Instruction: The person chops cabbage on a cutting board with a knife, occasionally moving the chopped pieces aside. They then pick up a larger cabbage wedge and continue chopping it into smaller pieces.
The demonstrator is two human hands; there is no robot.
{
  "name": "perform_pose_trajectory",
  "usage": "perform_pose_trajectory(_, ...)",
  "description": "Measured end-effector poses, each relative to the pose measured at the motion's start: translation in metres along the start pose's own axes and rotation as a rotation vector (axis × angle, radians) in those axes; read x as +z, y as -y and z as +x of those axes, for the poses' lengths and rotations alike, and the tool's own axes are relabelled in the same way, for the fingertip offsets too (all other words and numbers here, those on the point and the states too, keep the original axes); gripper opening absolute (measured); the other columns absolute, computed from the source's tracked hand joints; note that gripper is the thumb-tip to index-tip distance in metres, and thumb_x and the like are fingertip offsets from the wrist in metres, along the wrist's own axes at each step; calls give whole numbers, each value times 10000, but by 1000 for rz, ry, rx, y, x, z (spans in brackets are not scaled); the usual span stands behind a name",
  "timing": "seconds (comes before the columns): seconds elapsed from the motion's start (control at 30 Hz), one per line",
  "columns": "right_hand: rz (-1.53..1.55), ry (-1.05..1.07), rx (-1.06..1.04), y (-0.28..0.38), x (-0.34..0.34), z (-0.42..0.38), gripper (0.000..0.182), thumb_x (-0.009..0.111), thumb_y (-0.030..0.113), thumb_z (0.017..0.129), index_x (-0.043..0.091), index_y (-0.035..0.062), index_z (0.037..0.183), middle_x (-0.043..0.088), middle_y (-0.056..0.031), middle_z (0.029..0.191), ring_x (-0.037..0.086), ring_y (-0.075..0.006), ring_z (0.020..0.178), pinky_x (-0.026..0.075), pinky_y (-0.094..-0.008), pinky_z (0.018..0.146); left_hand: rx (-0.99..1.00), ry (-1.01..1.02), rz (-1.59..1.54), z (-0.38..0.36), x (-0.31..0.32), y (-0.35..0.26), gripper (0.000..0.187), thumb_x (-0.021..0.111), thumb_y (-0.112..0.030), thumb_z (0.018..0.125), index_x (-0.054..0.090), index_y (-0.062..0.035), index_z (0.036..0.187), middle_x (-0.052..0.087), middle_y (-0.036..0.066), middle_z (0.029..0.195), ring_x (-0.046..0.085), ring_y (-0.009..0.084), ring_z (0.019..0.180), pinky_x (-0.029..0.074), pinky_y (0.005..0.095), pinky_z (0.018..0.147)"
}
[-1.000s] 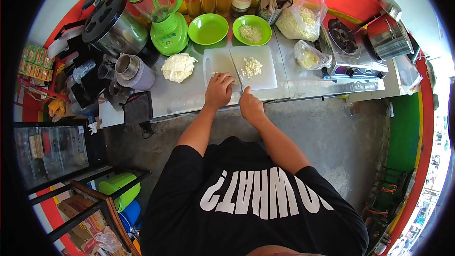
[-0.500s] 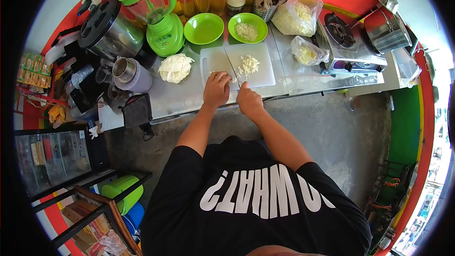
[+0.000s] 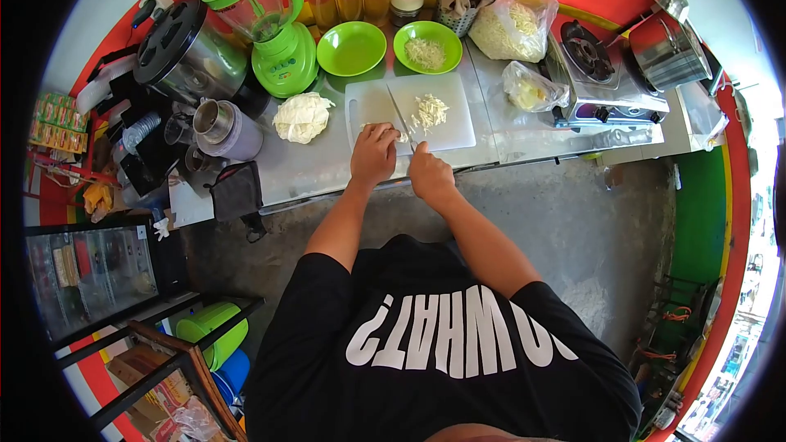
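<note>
My right hand (image 3: 431, 173) is closed around the handle of a knife (image 3: 399, 112), whose blade points away from me across a white cutting board (image 3: 458, 102). Beside the blade on the left, my left hand (image 3: 376, 154) rests on the board with curled fingers, pressing on a pale piece of food (image 3: 403, 137) that they mostly cover. Right of the blade lies a small heap of pale cut strips (image 3: 430, 111). Beyond the board stand a green bowl holding pale shreds (image 3: 425, 54) and another green bowl (image 3: 352, 49).
A crumpled whitish cloth or bag (image 3: 303, 118) lies left of the board. Behind it is a green blender (image 3: 284, 61). To the right are a small plastic bag (image 3: 534, 87), a large bag of pale shreds (image 3: 512, 31) and a gas stove (image 3: 610, 102). The counter's front edge runs just below my wrists.
My right hand and the knife have shifted very slightly to the left. My left hand stays in place.
</note>
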State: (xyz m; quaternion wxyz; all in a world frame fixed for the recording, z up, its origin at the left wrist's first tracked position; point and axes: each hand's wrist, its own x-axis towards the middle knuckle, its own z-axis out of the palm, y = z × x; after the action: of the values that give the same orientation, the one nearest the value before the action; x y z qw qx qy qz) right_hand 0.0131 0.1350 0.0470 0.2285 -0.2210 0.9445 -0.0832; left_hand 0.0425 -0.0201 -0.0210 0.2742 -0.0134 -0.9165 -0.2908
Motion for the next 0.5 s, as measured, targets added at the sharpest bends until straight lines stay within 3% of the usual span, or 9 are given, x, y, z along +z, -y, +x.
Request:
perform_pose_trajectory(0.1,-50,-55,37,2,19,-2,304,583,88,964,437,-55,1190,753,-231,950,772,-355,877,628,-416,762,-2,-6,4,-1,0,0,193,662,1,833,707,-80,1002,669,57,1113,611,308,1081,518,423,915)
perform_pose_trajectory(0.33,-104,-26,-38,-1,4,7,309,544,109,991,433,-46,1234,752,-238,980,771,-358,888,624,-432,787,-12,20,5,0,0,1,189,658,-15,844,715,-79,1013,675,55,1132,610,308,1084,520,428,917)
perform_pose_trajectory(0.5,-70,-40,26,2,20,-2,334,588,100,965,430,-53,1215,754,-229,971,771,-352,900,624,-422,782,-7,-15,-1,0,1,1,197,658,-2,838,705,-84,1010,663,40,1126,605,305,1079,516,422,921)
